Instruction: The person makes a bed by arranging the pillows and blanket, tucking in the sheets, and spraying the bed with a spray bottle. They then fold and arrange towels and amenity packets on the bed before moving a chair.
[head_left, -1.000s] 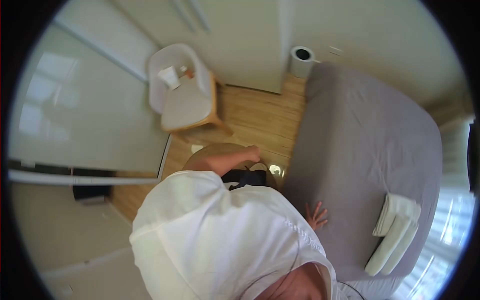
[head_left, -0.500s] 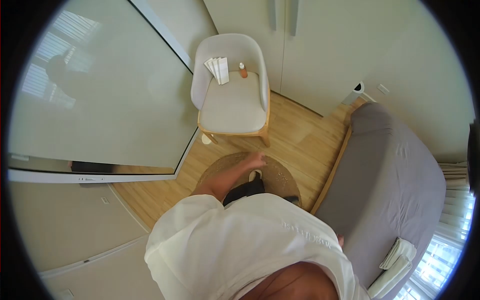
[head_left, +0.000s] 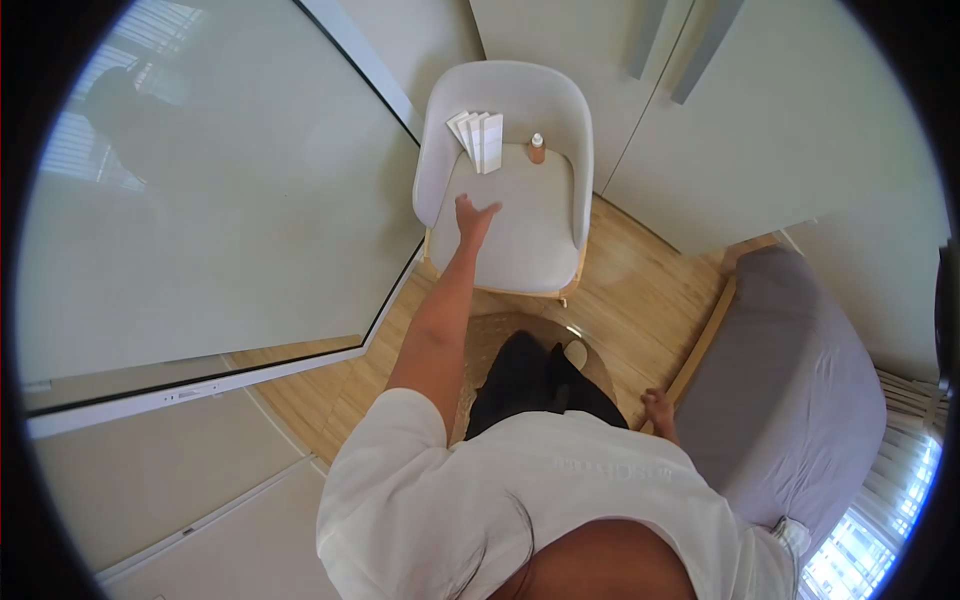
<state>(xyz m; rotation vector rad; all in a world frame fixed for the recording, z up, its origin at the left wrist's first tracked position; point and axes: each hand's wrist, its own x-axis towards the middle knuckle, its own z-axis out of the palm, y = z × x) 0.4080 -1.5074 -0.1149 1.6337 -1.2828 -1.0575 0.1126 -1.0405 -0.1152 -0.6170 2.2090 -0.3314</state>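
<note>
My left hand (head_left: 474, 215) reaches out over the seat of the light grey chair (head_left: 520, 255), thumb and fingers apart and nothing in them. Just beyond the fingertips, several flat white strips (head_left: 490, 145) lie fanned out against the backrest. To their right stands a small orange-brown bottle (head_left: 537, 153) with a white cap, apart from the hand. My right hand (head_left: 657, 408) hangs low beside the bed's edge, its fingers loosely bent and partly apart, with no object visible in it.
A bed with a grey sheet (head_left: 790, 370) runs along the right. Large glossy panel (head_left: 220, 200) on the left; cabinet doors (head_left: 740, 150) behind the chair. A round woven mat (head_left: 490, 335) lies under my legs on the wooden floor. Bright window (head_left: 860, 550) at lower right.
My left hand has moved forward from above the mat to over the chair seat. My right hand has come further into view beside the bed. The view has shifted, with the chair now further right.
</note>
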